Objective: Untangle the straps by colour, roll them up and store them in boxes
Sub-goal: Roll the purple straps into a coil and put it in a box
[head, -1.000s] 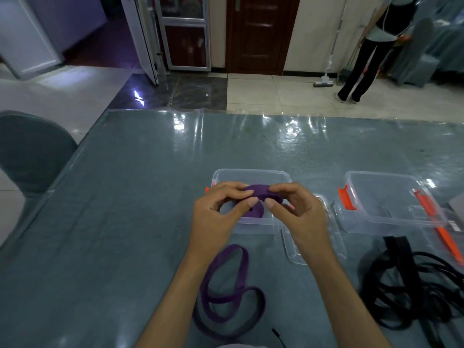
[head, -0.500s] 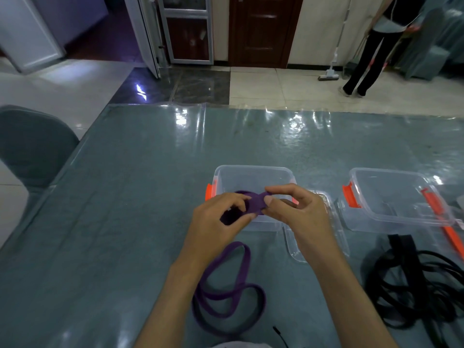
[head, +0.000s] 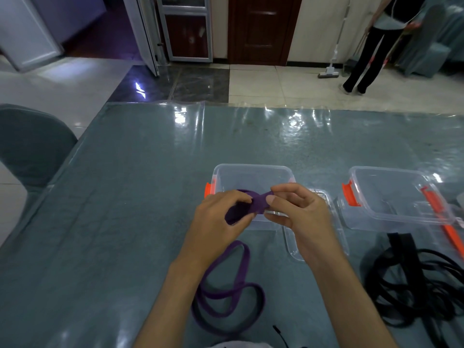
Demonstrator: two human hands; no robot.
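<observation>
A purple strap (head: pixel 253 204) is partly wound into a roll held just in front of a clear plastic box with orange clips (head: pixel 251 174). My left hand (head: pixel 216 222) grips the roll from the left. My right hand (head: pixel 298 214) pinches the strap's wound part between thumb and fingers from the right. The loose tail of the purple strap (head: pixel 226 295) lies in loops on the table below my hands. A tangle of black straps (head: pixel 411 282) lies at the right, below a second clear box (head: pixel 391 194).
A clear lid (head: pixel 334 237) lies flat on the grey table between the two boxes. An orange-edged lid leans on the right box (head: pixel 442 217). A grey chair (head: pixel 27 144) stands at the left. A person (head: pixel 371 43) stands on the floor far right.
Both hands have turned the purple roll and shifted it slightly left and toward me. The loose tail on the table has shortened a little.
</observation>
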